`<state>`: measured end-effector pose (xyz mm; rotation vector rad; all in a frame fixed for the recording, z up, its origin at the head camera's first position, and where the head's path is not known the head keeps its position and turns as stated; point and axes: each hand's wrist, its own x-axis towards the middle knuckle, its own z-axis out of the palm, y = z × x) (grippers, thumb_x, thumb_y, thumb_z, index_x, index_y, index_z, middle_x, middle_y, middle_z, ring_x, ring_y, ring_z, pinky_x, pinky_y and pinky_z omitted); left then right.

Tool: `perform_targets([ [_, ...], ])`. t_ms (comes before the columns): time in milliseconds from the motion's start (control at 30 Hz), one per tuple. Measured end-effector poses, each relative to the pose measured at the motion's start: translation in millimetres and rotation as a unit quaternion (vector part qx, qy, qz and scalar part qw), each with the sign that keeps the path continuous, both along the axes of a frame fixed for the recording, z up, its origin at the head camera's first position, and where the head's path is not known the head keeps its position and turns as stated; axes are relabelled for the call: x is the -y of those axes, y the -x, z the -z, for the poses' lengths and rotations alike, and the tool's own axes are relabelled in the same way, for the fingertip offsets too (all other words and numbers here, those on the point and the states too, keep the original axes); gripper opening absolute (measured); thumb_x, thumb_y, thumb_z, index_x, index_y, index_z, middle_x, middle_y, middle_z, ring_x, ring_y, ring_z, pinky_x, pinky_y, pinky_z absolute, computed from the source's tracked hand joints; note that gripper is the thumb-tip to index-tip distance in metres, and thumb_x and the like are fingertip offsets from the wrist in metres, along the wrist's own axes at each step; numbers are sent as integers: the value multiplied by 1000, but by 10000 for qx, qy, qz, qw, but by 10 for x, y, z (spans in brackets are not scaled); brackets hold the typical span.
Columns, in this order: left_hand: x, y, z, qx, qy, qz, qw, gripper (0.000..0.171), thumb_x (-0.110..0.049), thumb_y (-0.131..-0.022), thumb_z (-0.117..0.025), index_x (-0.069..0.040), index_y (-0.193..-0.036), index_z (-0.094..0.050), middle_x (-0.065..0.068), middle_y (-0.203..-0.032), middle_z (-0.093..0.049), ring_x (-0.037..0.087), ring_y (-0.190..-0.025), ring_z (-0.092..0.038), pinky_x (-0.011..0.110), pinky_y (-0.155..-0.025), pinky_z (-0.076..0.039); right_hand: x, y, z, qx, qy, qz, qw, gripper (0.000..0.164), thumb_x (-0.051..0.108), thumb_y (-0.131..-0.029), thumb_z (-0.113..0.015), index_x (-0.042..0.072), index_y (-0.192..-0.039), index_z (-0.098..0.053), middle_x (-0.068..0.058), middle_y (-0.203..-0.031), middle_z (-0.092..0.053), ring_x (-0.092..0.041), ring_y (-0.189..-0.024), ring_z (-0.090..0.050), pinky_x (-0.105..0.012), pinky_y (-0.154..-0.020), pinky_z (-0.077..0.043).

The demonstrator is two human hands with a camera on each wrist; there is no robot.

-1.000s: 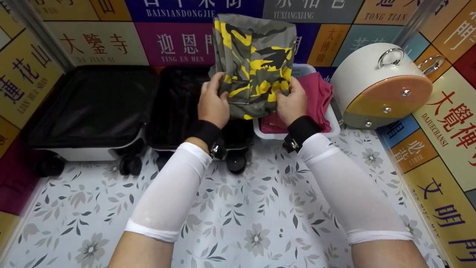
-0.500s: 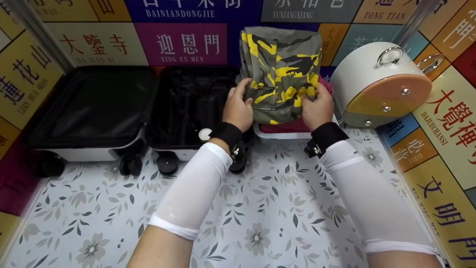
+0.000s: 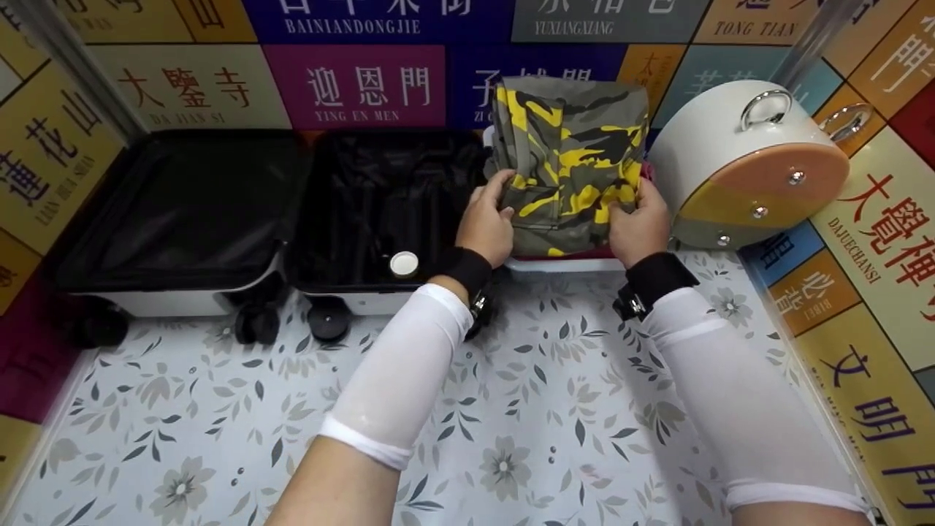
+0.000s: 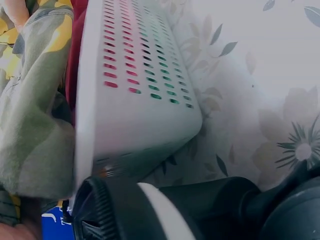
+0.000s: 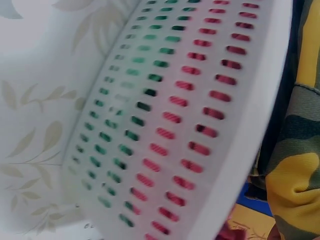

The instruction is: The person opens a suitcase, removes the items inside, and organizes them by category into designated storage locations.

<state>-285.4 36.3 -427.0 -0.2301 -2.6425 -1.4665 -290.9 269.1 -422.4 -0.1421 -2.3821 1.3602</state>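
Observation:
Both hands grip a folded grey, black and yellow camouflage garment (image 3: pixel 577 157) by its near sides, fingers behind and thumbs in front. My left hand (image 3: pixel 488 225) pinches the left edge and my right hand (image 3: pixel 641 226) the right edge. The garment stands tilted over a white basket (image 3: pixel 562 266), covering most of it in the head view. A bit of pink cloth (image 3: pixel 648 171) shows beside my right hand. In the left wrist view the garment's folded edge hangs right at the rim of the basket (image 4: pixel 90 120). Red and green show through the slots of the basket wall (image 5: pixel 195 115).
An open suitcase with black lining lies left of the basket, one half (image 3: pixel 182 212) at far left and the other half (image 3: pixel 365 197) beside my left hand. A round white disc (image 3: pixel 404 264) lies at its front edge. A white drum-shaped case (image 3: pixel 730 139) stands at right.
Both hands have carried the camouflage garment right and downward, from over the suitcase half to over the basket. The round white disc has come into sight.

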Motion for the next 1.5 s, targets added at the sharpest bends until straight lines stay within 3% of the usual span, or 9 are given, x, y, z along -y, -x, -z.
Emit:
perform_targets([
  [433, -85, -2, 57, 546, 485, 195, 9971, 59, -13, -112, -48, -32, -166, -31, 8, -164, -44, 26, -144, -53, 37, -115, -48, -95, 18, 131, 103, -460, 349, 9983, 46, 1, -95, -59, 5, -141, -64, -16, -139, -68, -27, -131, -61, -39, -113, -49],
  [600, -87, -17, 83, 733, 760, 215, 9942, 63, -17, -113, -48, -34, -168, -23, 9, -164, -46, 28, -129, -63, 38, -103, -52, -109, 17, 166, 184, -478, 470, 9976, 45, 0, -97, -57, 5, -141, -63, -16, -140, -67, -30, -133, -60, -43, -114, -47],
  [733, -75, -25, 105, 842, 1209, 269, 9887, 67, -23, -114, -46, -33, -170, -12, 8, -160, -54, 32, -140, -56, 47, -122, -40, -100, 16, 202, 236, -486, 593, 9968, 45, 1, -97, -58, 5, -141, -64, -17, -139, -68, -32, -132, -61, -44, -113, -48],
  [833, -72, -37, 116, 1026, 1535, 399, 9820, 71, -28, -115, -43, -31, -170, 1, 4, -170, -39, 33, -161, -29, 54, -133, -16, -90, 7, 217, 415, -494, 691, 9955, 46, 2, -98, -57, 7, -143, -62, -16, -141, -67, -32, -133, -60, -43, -115, -47],
  [900, -76, -53, 133, 1120, 1705, 486, 9778, 74, -32, -114, -42, -29, -170, 7, 4, -176, -22, 34, -164, -17, 53, -134, -11, -88, -1, 217, 568, -536, 760, 9940, 47, 2, -98, -56, 8, -145, -61, -15, -143, -65, -33, -135, -59, -44, -117, -45],
  [1000, -88, -90, 174, 986, 2118, 556, 9707, 79, -41, -113, -44, -21, -170, 7, 7, -179, -4, 32, -165, -13, 50, -135, -11, -89, -6, 207, 744, -625, 853, 9916, 48, 4, -99, -55, 8, -146, -59, -15, -145, -64, -34, -137, -58, -45, -118, -44],
  [1133, -95, -143, 240, 626, 2591, 580, 9621, 91, -54, -108, -51, -10, -170, 0, 11, -179, -2, 31, -165, -14, 49, -134, -15, -84, -5, 211, 840, -747, 911, 9895, 48, 5, -100, -54, 5, -148, -54, -18, -146, -62, -37, -137, -57, -47, -118, -44],
  [1367, -107, -173, 258, 424, 2771, 776, 9568, 84, -50, -109, -52, -23, -171, -1, 13, -178, -8, 32, -164, -16, 48, -135, -13, -99, -55, 284, 598, -1296, 503, 9885, 79, -2, -99, -51, 20, -169, -21, -16, -173, -20, -46, -151, -30, -58, -121, -35],
  [1500, -111, -149, 244, 522, 2878, 759, 9533, 76, -46, -111, -49, -23, -171, -10, 11, -178, -13, 30, -165, -16, 47, -135, -13, -114, -95, 335, 769, -1908, -22, 9786, 79, 2, -98, -47, 25, -170, -23, -8, -179, 3, -54, -151, -23, -66, -117, -36],
])
